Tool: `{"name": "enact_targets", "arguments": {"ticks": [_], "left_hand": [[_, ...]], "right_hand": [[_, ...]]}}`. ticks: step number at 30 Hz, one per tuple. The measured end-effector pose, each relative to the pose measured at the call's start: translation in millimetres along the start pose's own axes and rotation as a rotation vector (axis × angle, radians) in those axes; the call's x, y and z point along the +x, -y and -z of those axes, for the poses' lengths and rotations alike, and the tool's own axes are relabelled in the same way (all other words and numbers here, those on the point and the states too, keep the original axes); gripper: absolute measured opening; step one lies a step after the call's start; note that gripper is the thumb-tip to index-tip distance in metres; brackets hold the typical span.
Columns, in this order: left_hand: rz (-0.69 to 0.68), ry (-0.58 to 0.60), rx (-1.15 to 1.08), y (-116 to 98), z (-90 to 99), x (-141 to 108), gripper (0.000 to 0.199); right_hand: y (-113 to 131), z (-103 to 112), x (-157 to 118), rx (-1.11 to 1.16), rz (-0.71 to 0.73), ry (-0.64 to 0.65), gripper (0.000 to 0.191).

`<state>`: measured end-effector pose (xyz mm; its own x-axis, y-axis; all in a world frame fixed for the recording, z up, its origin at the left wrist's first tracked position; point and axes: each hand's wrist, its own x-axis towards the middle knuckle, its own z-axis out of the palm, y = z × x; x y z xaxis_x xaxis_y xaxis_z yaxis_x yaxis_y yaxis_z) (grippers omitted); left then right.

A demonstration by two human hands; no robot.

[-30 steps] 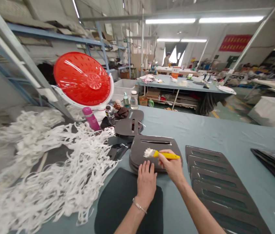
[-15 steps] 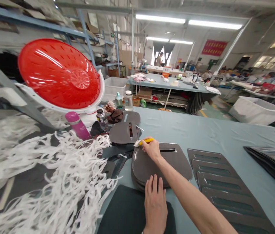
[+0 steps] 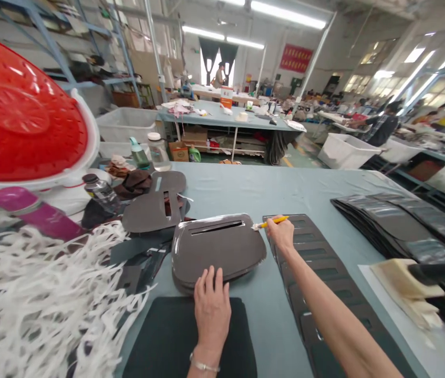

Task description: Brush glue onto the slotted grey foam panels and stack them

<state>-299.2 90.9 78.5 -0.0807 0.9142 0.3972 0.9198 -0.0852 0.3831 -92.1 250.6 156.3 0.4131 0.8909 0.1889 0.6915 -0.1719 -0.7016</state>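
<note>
My right hand (image 3: 281,233) is closed around a brush (image 3: 273,222) with a yellow handle. Its pale, whitish tip meets the right edge of a stack of rounded dark grey panels (image 3: 218,247). The top panel has a long slot near its far side, and a wet-looking shine runs along its rim. Fingers outstretched, my left hand (image 3: 212,307) rests on the near edge of that stack. Beneath the left wrist lies a dark flat sheet (image 3: 159,336). To the right, a row of overlapping slotted grey pieces (image 3: 309,262) passes under my right forearm.
White strips (image 3: 57,299) heap up at left, beside a purple bottle (image 3: 37,210) and a red colander (image 3: 21,115). Grey cutouts (image 3: 147,212) lie behind the stack. Dark panels (image 3: 395,220) are piled at right, near a yellowish sponge-like block (image 3: 403,283) on white paper.
My right hand has carried the brush from the stack's far left corner to its right edge. My left hand stays at the near edge. The view has swung right.
</note>
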Motion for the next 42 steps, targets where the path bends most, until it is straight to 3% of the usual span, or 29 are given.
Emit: {"name": "enact_targets", "arguments": {"ticks": [4, 7, 9, 12, 14, 16, 18, 20, 23, 26, 28, 30, 33, 36, 37, 39, 42], "left_hand": [[0.064, 0.027, -0.097, -1, 6.4, 2, 0.036], [0.174, 0.111, -0.329, 11, 24.2, 17, 0.034], [0.299, 0.135, -0.532, 29, 39.4, 36, 0.036], [0.45, 0.083, -0.702, 62, 58.1, 68, 0.041], [0.477, 0.119, -0.673, 82, 63.7, 83, 0.043], [0.462, 0.214, -0.56, 96, 63.3, 90, 0.041], [0.416, 0.278, -0.459, 104, 58.8, 90, 0.039], [0.36, 0.274, -0.418, 108, 53.0, 87, 0.038], [0.295, 0.218, -0.335, 104, 46.8, 80, 0.036], [0.256, 0.151, -0.194, 86, 46.4, 73, 0.032], [0.228, 0.109, -0.124, 66, 47.4, 65, 0.029], [0.161, 0.085, -0.105, 43, 45.8, 55, 0.028], [0.047, 0.115, -0.13, 12, 34.4, 38, 0.028], [0.069, 0.118, -0.1, -2, 19.8, 25, 0.025], [0.082, 0.115, -0.085, -3, 16.4, 23, 0.025], [0.082, 0.113, -0.078, -3, 13.4, 21, 0.027], [0.058, 0.122, -0.094, 0, 15.0, 22, 0.032]], "right_hand": [[-28, 34, -49, -0.034, 0.007, -0.003, 0.022], [-21, 42, -85, 0.017, 0.044, -0.031, 0.019], [4, 29, -111, 0.152, 0.085, 0.041, 0.019], [55, -10, -155, 0.36, 0.198, 0.312, 0.017], [80, -35, -180, 0.432, 0.279, 0.451, 0.016], [85, -47, -192, 0.439, 0.304, 0.498, 0.016], [68, -41, -188, 0.394, 0.252, 0.469, 0.016], [36, -17, -170, 0.324, 0.161, 0.379, 0.017], [-9, 29, -133, 0.175, 0.038, 0.105, 0.019], [-18, 45, -103, 0.128, -0.025, -0.1, 0.024], [1, 30, -94, 0.22, -0.004, -0.079, 0.028], [33, 0, -94, 0.333, 0.047, 0.036, 0.029], [86, -48, -106, 0.458, 0.152, 0.338, 0.023], [122, -81, -115, 0.454, 0.324, 0.697, 0.015], [130, -89, -114, 0.423, 0.385, 0.763, 0.013], [140, -100, -108, 0.37, 0.443, 0.686, 0.014], [146, -115, -97, 0.338, 0.326, 0.334, 0.02]]}}
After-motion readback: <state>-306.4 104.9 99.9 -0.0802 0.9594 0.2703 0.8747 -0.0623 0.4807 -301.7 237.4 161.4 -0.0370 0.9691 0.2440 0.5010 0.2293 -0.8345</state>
